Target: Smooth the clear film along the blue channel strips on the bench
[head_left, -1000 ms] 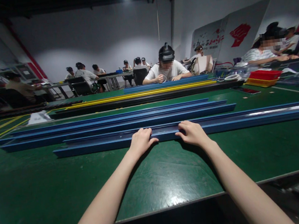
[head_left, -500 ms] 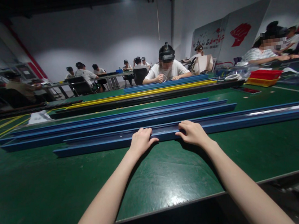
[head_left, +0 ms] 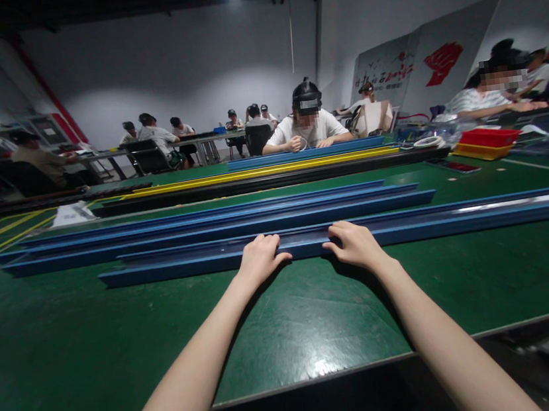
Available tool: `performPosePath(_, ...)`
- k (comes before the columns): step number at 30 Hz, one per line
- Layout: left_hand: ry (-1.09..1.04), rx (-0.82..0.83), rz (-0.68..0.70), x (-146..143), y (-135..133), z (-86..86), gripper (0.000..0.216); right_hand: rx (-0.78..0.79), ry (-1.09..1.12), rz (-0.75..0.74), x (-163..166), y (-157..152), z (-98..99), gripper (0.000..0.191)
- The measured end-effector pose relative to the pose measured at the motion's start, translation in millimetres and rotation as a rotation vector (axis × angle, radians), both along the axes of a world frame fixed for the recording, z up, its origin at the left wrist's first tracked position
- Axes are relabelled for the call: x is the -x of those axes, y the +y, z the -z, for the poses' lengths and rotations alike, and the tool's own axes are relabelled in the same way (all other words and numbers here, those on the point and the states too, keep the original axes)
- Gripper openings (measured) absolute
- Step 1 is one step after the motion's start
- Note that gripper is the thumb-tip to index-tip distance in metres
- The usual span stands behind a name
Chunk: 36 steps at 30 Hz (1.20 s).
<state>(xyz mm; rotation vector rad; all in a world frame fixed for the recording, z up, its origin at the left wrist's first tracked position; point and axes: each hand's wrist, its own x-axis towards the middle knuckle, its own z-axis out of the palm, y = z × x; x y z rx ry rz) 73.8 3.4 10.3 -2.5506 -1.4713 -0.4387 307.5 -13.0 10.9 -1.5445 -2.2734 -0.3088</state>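
Observation:
A long blue channel profile (head_left: 437,228) lies crosswise on the green table (head_left: 289,324), its trough facing up and a shiny clear strip showing inside toward the right. My left hand (head_left: 261,259) grips it left of its middle, thumb along the near wall and fingers curled over into the trough. A short way to the right, my right hand (head_left: 352,242) holds the same profile in a like grip. The fingertips of both hands are partly hidden inside the trough. Just beyond lie more blue profiles (head_left: 208,232), side by side.
Farther back are a black profile (head_left: 271,180) and a yellow strip (head_left: 260,171). Red and yellow trays (head_left: 484,143) stand at right, near a dark phone (head_left: 454,165). A co-worker (head_left: 309,121) sits opposite, holding a thin ring. The table's near edge (head_left: 316,382) runs below my forearms.

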Motion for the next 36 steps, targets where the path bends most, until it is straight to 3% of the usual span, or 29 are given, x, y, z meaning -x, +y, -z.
performPosePath(11,0.026,-0.043,0.012,1,0,1.6,0.03,-0.061,-0.132,-0.118,26,2,11.1,0.03)
performPosePath(27,0.028,-0.094,0.029,2,2,5.6,0.03,-0.189,-0.102,-0.145,36,6,20.2,0.019)
performPosePath(36,0.058,-0.107,0.047,1,2,4.8,0.029,-0.132,-0.038,-0.161,39,10,18.1,0.016)
